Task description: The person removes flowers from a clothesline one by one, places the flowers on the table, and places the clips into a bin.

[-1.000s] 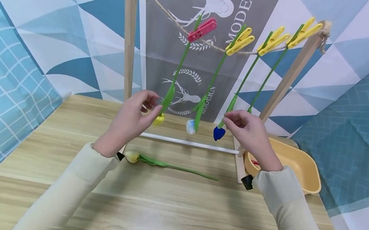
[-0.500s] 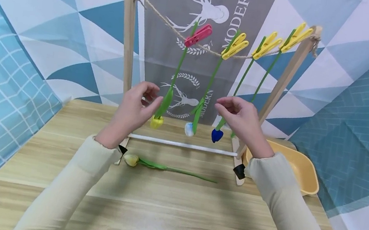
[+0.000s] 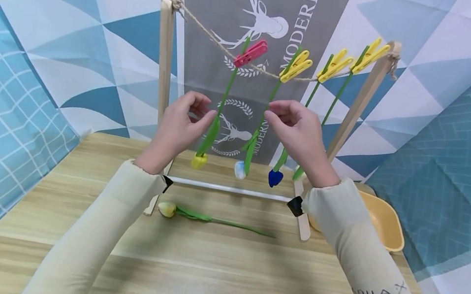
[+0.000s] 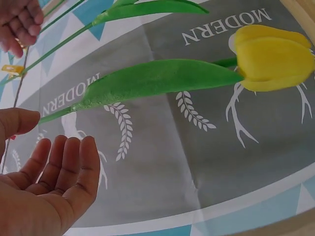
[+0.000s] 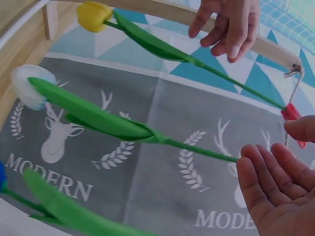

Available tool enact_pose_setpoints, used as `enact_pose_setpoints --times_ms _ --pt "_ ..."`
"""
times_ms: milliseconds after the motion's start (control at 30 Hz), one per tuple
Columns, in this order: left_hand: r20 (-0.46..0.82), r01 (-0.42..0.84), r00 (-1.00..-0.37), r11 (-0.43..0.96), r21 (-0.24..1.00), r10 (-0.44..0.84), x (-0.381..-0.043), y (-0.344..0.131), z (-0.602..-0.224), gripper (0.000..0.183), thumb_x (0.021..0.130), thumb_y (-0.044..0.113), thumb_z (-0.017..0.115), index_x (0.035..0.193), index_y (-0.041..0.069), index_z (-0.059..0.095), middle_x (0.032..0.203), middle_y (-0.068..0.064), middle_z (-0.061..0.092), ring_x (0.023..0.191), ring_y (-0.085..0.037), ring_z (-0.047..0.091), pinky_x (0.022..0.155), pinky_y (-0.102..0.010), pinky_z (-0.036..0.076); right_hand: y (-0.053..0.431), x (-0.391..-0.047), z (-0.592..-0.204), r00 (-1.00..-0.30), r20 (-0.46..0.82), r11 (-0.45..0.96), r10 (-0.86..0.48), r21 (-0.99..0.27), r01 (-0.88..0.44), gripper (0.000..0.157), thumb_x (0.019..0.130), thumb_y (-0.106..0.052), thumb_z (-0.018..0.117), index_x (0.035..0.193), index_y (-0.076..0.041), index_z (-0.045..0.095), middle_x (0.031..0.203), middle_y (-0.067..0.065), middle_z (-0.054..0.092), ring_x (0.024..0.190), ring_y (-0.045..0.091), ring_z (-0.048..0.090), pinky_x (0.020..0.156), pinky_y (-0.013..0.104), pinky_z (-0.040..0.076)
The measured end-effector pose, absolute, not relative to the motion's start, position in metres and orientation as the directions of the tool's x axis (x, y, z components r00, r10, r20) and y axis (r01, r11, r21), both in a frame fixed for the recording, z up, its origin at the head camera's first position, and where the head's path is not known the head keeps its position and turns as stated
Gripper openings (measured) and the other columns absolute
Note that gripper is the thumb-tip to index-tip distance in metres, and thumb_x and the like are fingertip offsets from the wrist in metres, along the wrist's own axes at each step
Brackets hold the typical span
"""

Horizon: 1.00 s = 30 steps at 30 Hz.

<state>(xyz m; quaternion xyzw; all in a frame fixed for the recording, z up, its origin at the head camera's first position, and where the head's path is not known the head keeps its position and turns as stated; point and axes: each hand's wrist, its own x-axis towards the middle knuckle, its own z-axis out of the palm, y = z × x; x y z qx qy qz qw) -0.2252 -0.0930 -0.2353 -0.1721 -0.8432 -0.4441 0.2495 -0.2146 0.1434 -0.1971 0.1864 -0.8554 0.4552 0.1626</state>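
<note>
Artificial tulips hang upside down from a twine line (image 3: 214,38), each clipped at the stem. A pink-red clothespin (image 3: 251,53) carries the yellow tulip (image 3: 199,160); a yellow clothespin (image 3: 296,66) carries the white-and-blue tulip (image 3: 240,169). Beside the yellow tulip's stem, my left hand (image 3: 181,125) has loosely bent fingers spread from the thumb, gripping nothing. My right hand (image 3: 301,138) is held likewise near the white-and-blue tulip's stem, its fingertips close to it; contact is unclear. Right of that hangs a dark blue tulip (image 3: 275,178). Another, pale flower (image 3: 299,174) is partly hidden by my right hand.
A pale yellow tulip (image 3: 167,209) lies on the wooden table (image 3: 201,271) in front of the frame. Wooden posts (image 3: 165,53) stand at both ends, joined low by a white bar (image 3: 230,189). An orange-yellow basin (image 3: 379,220) sits behind my right forearm.
Both hands have risen along the stems. My right hand has moved left, from near the dark blue tulip to the white-and-blue one's stem. The scene sits slightly lower in the head view.
</note>
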Motion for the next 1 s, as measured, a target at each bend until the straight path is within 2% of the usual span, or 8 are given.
enact_pose_setpoints --times_ms 267,467,667,1000 --pt "0.546 0.519 -0.832 0.477 0.709 0.094 -0.238 -0.09 -0.235 0.03 0.089 0.02 0.063 0.11 0.0 0.055 0.096 -0.013 0.06 0.086 -0.022 0.059 0.079 -0.034 0.053 0.127 -0.212 -0.173 -0.852 0.504 0.437 -0.143 -0.74 -0.511 0.034 0.089 -0.024 0.063 0.119 -0.008 0.06 0.11 0.008 0.065 0.097 0.015 0.062 0.09 0.027 0.049" --pt "0.543 0.517 -0.836 0.46 0.722 0.087 -0.244 -0.086 -0.233 0.033 0.09 0.024 0.062 0.111 0.001 0.055 0.097 -0.011 0.06 0.086 -0.02 0.058 0.081 -0.032 0.052 0.115 -0.211 -0.151 -0.838 0.532 0.423 -0.121 -0.736 -0.528 0.036 0.088 -0.021 0.064 0.121 -0.006 0.058 0.11 0.01 0.064 0.099 0.016 0.061 0.092 0.025 0.048" --pt "0.537 0.516 -0.839 0.442 0.734 0.087 -0.248 -0.081 -0.225 0.034 0.09 0.027 0.062 0.113 0.003 0.055 0.098 -0.011 0.061 0.086 -0.019 0.058 0.082 -0.03 0.05 0.109 -0.212 -0.133 -0.866 0.486 0.443 -0.117 -0.755 -0.483 0.042 0.089 -0.024 0.063 0.127 -0.009 0.054 0.113 0.007 0.063 0.102 0.013 0.06 0.092 0.025 0.048" --pt "0.534 0.528 -0.839 0.393 0.753 0.103 -0.249 -0.075 -0.214 0.033 0.09 0.028 0.061 0.113 0.006 0.054 0.098 -0.008 0.059 0.085 -0.016 0.056 0.078 -0.027 0.049 0.099 -0.216 -0.111 -0.91 0.38 0.48 -0.165 -0.775 -0.41 0.06 0.088 -0.027 0.064 0.141 -0.012 0.04 0.131 0.003 0.057 0.114 0.009 0.058 0.096 0.024 0.047"
